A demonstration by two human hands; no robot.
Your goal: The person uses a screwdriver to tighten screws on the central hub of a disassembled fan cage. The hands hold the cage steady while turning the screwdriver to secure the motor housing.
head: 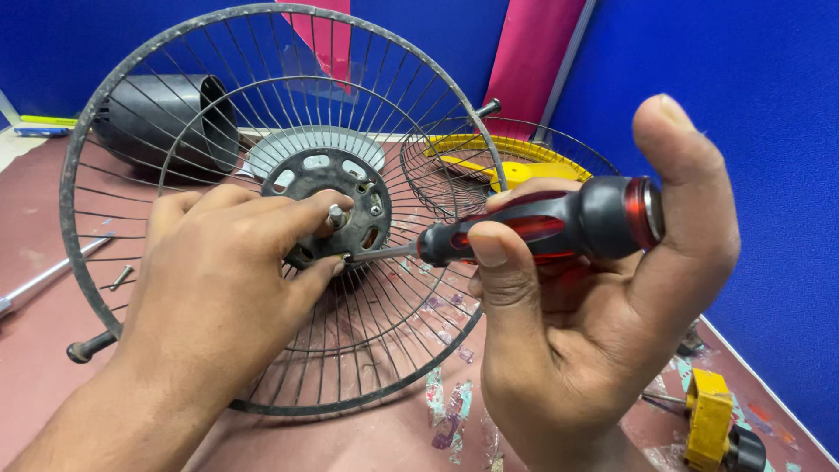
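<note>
A: Where do my hands sit?

B: My left hand [218, 262] pinches the wire fan guard's [262, 210] black hub [336, 210], held upright on the table [35, 350]. My right hand's [603, 288] fingers wrap a red-black screwdriver [533, 229], tip at a hub screw. One loose screw [122, 277] lies aside; the rest looks unfinished.

Single view, head-worn camera. Looks down and forward over reddish work table [52, 350], toward blue partition walls [752, 105] at far edge. Very near: left hand [218, 280] and right hand [603, 297] fill lower half, wire fan guard [157, 114] close ahead at centre. Table's right edge runs along blue wall, lower right. No second view to share scene.
</note>
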